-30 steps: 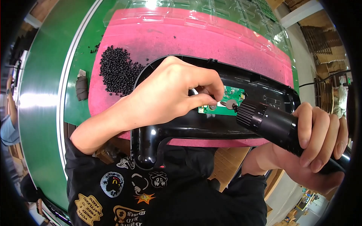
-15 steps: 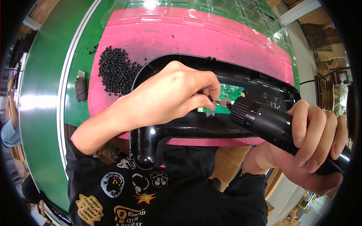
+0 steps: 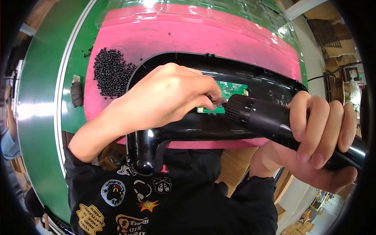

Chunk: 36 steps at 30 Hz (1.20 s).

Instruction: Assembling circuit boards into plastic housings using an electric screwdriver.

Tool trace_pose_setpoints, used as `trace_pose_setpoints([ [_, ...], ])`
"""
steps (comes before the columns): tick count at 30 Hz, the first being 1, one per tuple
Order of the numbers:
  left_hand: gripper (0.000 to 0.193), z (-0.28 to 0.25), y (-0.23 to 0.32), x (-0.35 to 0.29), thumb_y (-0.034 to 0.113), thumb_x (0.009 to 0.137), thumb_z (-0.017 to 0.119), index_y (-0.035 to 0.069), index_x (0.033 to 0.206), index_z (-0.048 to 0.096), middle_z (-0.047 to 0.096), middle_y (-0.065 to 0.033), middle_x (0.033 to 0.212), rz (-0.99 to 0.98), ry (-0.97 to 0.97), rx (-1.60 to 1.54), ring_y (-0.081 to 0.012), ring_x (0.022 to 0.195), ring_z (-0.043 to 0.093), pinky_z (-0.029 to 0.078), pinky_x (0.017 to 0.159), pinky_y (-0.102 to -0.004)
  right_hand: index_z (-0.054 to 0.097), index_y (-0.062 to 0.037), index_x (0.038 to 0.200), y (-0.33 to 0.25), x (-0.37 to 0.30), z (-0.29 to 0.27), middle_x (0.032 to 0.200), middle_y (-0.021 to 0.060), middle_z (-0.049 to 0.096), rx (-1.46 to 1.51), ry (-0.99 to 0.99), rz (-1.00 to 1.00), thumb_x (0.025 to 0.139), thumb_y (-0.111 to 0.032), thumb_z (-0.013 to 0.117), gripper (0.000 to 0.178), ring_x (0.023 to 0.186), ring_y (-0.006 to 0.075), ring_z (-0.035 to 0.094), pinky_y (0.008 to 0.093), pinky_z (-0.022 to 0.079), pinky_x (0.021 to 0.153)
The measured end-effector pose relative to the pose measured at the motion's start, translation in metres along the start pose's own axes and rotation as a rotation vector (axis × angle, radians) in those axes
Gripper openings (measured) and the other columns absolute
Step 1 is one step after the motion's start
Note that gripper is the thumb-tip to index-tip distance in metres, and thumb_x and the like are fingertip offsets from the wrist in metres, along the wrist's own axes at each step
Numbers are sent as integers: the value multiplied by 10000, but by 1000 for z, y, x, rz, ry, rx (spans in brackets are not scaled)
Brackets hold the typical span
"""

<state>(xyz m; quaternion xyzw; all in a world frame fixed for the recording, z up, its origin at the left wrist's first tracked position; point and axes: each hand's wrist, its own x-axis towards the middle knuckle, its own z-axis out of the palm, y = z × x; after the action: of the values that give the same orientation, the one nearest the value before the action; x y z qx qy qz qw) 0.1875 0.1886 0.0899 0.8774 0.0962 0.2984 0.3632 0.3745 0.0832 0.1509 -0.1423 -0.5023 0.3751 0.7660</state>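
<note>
A black cordless electric screwdriver (image 3: 264, 115) with a ribbed collar points left, its rear grip wrapped by my right hand (image 3: 321, 131). A round greyish metal piece (image 3: 221, 102) sits at its tip. My left hand (image 3: 168, 94) is closed in a pinch right beside that tip, with small dark screws (image 3: 209, 97) partly showing between the fingers. Beneath both hands lies a green circuit board (image 3: 234, 87), inside a long glossy black plastic housing (image 3: 188, 127). My left fingers and the screwdriver cover part of the board, and where the bit ends is hidden.
A heap of small black screws (image 3: 111, 74) lies left of the housing on the pink mat (image 3: 156, 35). Clear plastic trays (image 3: 219, 11) stand along the far edge. A dark grey wrapped bundle (image 3: 76, 94) rests on the green surface at left. Another person's arm (image 3: 11, 113) shows far left.
The whole view has shifted slightly, so things sit further left. The screwdriver and my left fingertips have moved a little left over the board; both grips stay the same.
</note>
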Motion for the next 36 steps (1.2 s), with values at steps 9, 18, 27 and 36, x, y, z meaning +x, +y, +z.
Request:
trace_pose_setpoints([
  [9, 183, 0, 2, 1, 51, 741, 755, -24, 865, 644, 664, -105, 765, -77, -38, -161, -281, 687, 649, 502, 612, -337, 508, -115, 909, -13, 12, -11, 672, -30, 614, -167, -261, 189, 763, -396, 734, 389, 546, 73, 568, 234, 455, 597],
  [18, 171, 1, -1, 4, 123, 809, 717, -5, 744, 624, 623, -75, 667, 56, 115, 106, -247, 619, 593, 464, 566, -323, 523, -54, 985, -27, 21, -31, 708, -20, 547, -220, -105, 216, 839, -403, 620, 391, 573, 83, 473, 257, 358, 643],
  [27, 181, 3, -1, 4, 119, 828, 691, 8, 831, 548, 594, -88, 814, -23, -43, 122, -287, 766, 581, 483, 661, -379, 561, -39, 989, -8, 28, -56, 675, -12, 498, -349, -127, 276, 934, -414, 494, 385, 557, 92, 399, 269, 316, 590],
  [36, 231, 4, -1, 1, 188, 776, 728, 35, 894, 601, 673, -56, 929, -68, -188, 134, -254, 820, 612, 518, 693, -366, 561, -41, 967, -3, 29, -56, 659, -17, 484, -344, -101, 313, 936, -411, 481, 380, 539, 88, 380, 262, 290, 571],
])
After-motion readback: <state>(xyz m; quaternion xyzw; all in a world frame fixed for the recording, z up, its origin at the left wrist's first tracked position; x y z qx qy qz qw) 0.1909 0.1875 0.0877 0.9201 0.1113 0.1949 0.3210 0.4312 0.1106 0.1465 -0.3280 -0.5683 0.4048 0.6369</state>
